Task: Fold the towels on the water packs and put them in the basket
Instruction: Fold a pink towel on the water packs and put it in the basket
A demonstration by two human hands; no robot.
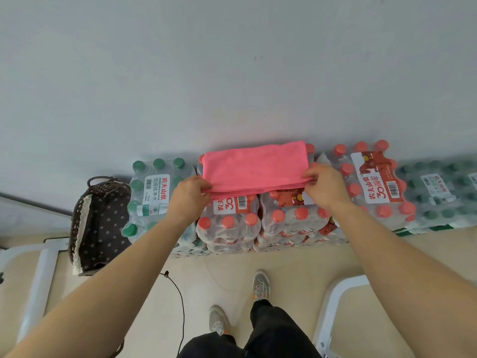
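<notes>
Now my left grip [189,195] and right grip [326,187] each pinch a near corner of the pink towel [255,166] on the water packs [232,223]. Left of them stands the basket [100,223].

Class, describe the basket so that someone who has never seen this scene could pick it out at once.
A row of shrink-wrapped water packs lines the foot of the wall. At the row's left end, beside the green-capped pack, stands the basket. Unlike the clear plastic packs, it is dark brown, dotted with white flowers, with a lace-trimmed rim and woven handle.
</notes>
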